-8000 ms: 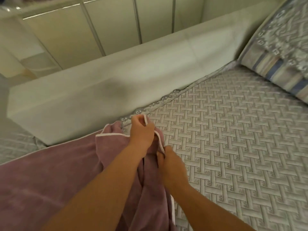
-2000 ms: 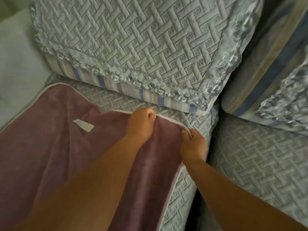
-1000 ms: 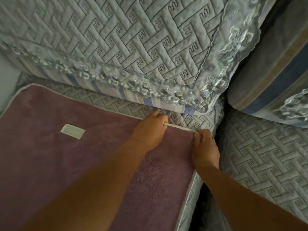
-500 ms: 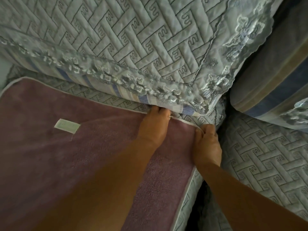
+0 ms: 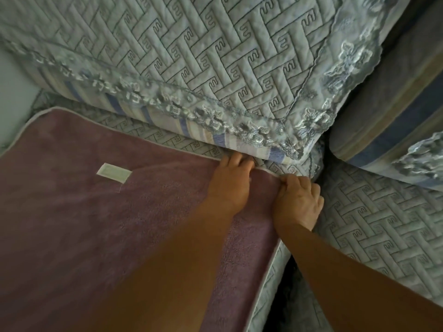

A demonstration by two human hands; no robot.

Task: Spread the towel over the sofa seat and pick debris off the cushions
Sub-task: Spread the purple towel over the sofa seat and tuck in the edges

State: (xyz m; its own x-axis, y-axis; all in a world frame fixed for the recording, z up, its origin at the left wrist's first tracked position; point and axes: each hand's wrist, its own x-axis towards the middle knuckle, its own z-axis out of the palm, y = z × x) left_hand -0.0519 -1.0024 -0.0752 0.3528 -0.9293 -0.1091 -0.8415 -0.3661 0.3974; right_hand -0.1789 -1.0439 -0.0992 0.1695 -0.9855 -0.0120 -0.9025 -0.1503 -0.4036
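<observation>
A mauve towel (image 5: 79,219) with pale piping and a white label (image 5: 114,173) lies flat over the quilted grey sofa seat (image 5: 153,136), covering the lower left of the view. My left hand (image 5: 231,182) pinches the towel's far edge right under the back cushion (image 5: 191,56); its fingertips are partly hidden beneath the cushion's lace trim. My right hand (image 5: 298,200) grips the towel's far right corner at the seat's edge. No debris shows on the cushions.
A second seat cushion (image 5: 383,231) lies to the right, across a dark gap (image 5: 291,283). A striped back cushion with lace (image 5: 395,130) leans at the upper right. A pale sofa arm (image 5: 12,87) is at the far left.
Since eight seconds ago the bunched towel has been opened flat across the seat. In the last second both hands have pushed its far edge closer under the back cushion.
</observation>
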